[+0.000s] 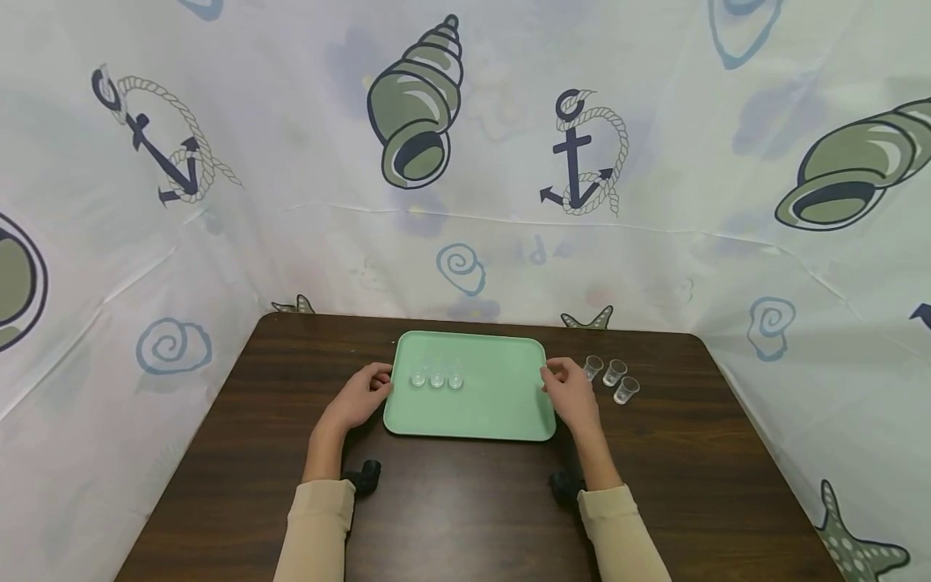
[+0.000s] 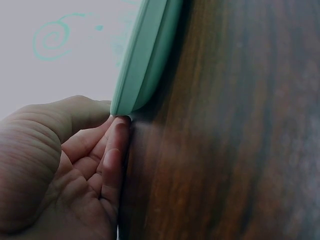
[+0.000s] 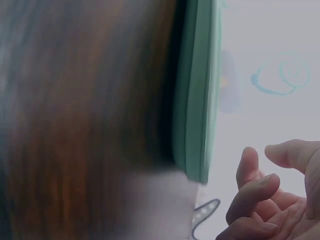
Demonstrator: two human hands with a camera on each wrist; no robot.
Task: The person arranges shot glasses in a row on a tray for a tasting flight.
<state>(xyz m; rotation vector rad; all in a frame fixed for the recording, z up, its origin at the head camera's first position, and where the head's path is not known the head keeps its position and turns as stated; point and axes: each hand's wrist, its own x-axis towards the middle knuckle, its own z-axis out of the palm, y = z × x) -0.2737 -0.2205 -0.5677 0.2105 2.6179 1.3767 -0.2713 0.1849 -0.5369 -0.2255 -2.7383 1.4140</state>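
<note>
A light green rectangular tray [image 1: 502,396] lies on the dark wooden table. Three small clear cups [image 1: 436,380] stand in a row on its left half. At the tray's left rim my left hand [image 1: 361,396] pinches the edge; in the left wrist view its thumb is on one side and its fingers [image 2: 114,155] on the other. Beside the right rim is my right hand [image 1: 570,394]. Between its thumb and fingers [image 3: 257,192] the right wrist view shows a gap, apart from the tray rim [image 3: 197,100].
Three more clear cups [image 1: 614,373] are on the table just right of my right hand, the leftmost partly behind it. The table [image 1: 451,501] meets a white sea-patterned cloth [image 1: 509,267] at the back and sides.
</note>
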